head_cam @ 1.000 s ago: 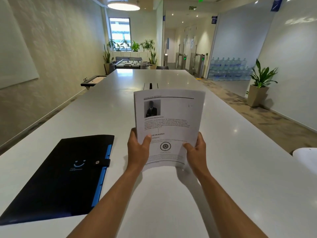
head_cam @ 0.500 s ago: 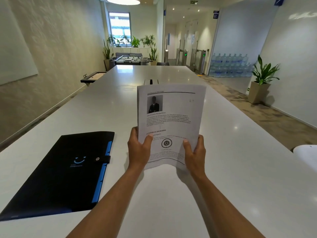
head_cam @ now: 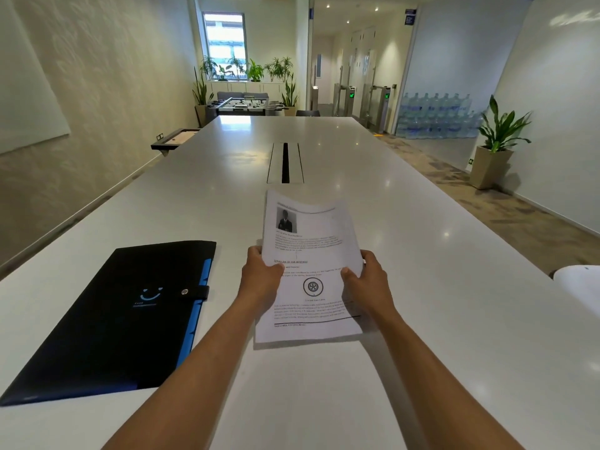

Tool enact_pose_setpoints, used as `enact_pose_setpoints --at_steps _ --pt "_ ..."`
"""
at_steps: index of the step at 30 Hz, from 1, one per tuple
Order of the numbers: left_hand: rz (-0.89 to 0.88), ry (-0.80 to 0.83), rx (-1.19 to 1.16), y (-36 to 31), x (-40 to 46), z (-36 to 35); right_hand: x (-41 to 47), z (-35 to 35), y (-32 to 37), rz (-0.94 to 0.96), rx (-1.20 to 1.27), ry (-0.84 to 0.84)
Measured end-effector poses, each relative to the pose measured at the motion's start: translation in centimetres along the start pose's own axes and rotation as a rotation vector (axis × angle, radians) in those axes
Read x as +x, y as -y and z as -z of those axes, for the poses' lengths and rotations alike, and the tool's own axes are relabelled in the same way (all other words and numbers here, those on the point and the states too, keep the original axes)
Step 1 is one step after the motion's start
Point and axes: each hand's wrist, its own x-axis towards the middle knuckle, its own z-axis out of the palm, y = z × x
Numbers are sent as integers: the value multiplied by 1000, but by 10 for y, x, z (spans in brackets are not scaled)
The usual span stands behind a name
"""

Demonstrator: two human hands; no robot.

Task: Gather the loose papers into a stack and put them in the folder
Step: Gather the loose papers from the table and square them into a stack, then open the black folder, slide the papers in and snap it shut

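A stack of printed white papers (head_cam: 308,241) is held over the white table (head_cam: 454,319) in front of me, tilted back and almost flat, its top bending away. My left hand (head_cam: 259,277) grips its left edge and my right hand (head_cam: 367,280) grips its right edge, thumbs on top. The top page shows a small photo, text and a round emblem. A black folder (head_cam: 110,319) with a blue edge lies closed on the table to the left of my left arm, its snap strap fastened.
A cable slot (head_cam: 285,162) is set into the table's middle beyond the papers. A white rounded object (head_cam: 581,287) sits at the right edge. Potted plant (head_cam: 496,141) and water bottles (head_cam: 435,115) stand on the floor at right.
The papers went from upright to tilted back and lowered toward the table. Both hands moved down with them, and my view has dipped.
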Motion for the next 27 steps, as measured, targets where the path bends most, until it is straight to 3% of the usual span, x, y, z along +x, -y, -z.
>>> enact_pose_setpoints --at_steps 4,11,18,22,27 --pt "35 19 160 16 1 0 -5 -6 -6 -70 -145 39" --pt "-64 -54 486 33 -2 -6 -16 -16 -10 -115 -385 57" --pt "-230 -220 1009 48 -1 5 -23 -16 -10 -52 -706 20" --pt "-319 -188 892 42 -1 11 -16 -9 -5 -12 -830 -88" --pt "-370 -358 797 45 -6 60 -19 -31 11 161 -812 -142"
